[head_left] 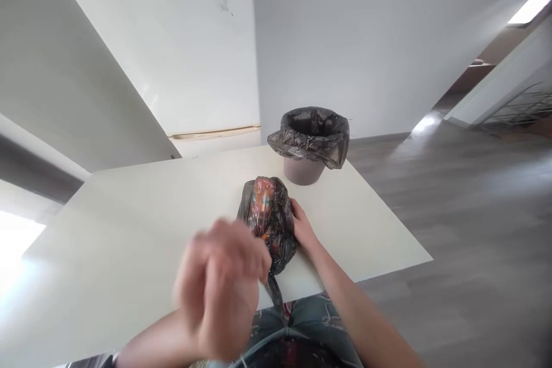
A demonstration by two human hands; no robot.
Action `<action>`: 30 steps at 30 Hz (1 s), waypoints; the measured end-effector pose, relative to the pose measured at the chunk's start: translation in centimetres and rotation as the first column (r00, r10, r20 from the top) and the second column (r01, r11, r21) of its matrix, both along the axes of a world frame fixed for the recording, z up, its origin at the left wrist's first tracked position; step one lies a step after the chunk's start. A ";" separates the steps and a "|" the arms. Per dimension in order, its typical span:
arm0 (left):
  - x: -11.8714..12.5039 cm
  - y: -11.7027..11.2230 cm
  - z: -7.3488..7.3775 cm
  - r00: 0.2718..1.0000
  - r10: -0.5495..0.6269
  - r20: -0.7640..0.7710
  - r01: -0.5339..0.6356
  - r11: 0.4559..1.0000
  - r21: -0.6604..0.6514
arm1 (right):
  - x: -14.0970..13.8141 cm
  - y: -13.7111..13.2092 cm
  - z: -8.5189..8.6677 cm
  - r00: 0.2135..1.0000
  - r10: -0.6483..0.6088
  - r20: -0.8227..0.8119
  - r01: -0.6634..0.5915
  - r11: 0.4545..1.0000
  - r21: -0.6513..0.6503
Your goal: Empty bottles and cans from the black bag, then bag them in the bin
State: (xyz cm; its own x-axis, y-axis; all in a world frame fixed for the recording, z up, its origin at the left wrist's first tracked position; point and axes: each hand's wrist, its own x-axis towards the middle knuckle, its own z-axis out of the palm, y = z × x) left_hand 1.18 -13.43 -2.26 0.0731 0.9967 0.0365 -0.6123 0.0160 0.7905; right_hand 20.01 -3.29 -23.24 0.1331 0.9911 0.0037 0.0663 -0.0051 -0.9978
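Note:
A dark, see-through plastic bag (269,219) stuffed with reddish rubbish lies on the white table (142,224) in front of me. My right hand (302,224) rests against the bag's right side, fingers curled on it. My left hand (222,290) is raised close to the camera and blurred by motion, its fingers closed around the bag's twisted tail (276,293), which hangs toward my lap.
A small grey bin (307,144) lined with a dark bag stands at the table's far edge. Behind it are white walls and a corner. Grey wood floor spreads to the right of the table. My jeans show at the bottom edge.

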 end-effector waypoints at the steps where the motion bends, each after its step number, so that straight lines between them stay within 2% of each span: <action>1: 0.7 1.0 -0.4 1.000 -0.011 0.019 0.011 1.000 0.006 | 0.0 -0.1 -0.1 1.000 0.001 0.003 -0.001 1.000 0.002; 3: 1.6 2.3 -1.4 0.995 -0.069 0.066 0.072 0.996 -0.047 | 0.1 -0.3 -0.2 1.000 -0.001 0.014 0.001 1.000 0.009; 6: 1.4 2.4 -2.4 0.983 -0.109 0.149 0.132 0.980 -0.150 | 0.1 -0.5 -0.6 1.000 0.004 0.016 -0.004 1.000 -0.005; 10: 0.4 0.9 -2.8 0.981 -0.050 0.188 0.079 0.985 -0.151 | 0.0 -0.5 -1.4 0.999 0.018 -0.030 -0.018 1.000 -0.021; 17: -0.5 -0.7 -3.3 0.986 0.004 0.168 0.021 0.989 -0.149 | -0.2 -1.1 -2.3 0.985 0.165 0.042 -0.168 0.982 0.090; 20: -0.7 -1.3 -3.6 0.992 0.042 0.119 -0.025 0.990 -0.139 | -0.4 -1.4 -2.3 0.969 0.217 0.121 -0.229 0.969 0.091; 23: -0.9 -1.7 -4.3 0.995 0.100 0.025 -0.097 0.990 -0.105 | -1.0 -1.7 -2.1 0.924 0.230 0.305 -0.274 0.956 0.107; 27: -2.1 -1.4 -6.9 0.959 0.226 -0.169 -0.228 0.974 0.011 | -2.0 -2.3 -1.4 0.817 0.219 0.533 -0.363 0.914 0.180; 30: -3.8 -0.5 -10.2 0.853 0.377 -0.360 -0.350 0.926 0.138 | -2.1 -2.8 -0.8 0.779 0.163 0.605 -0.413 0.860 0.300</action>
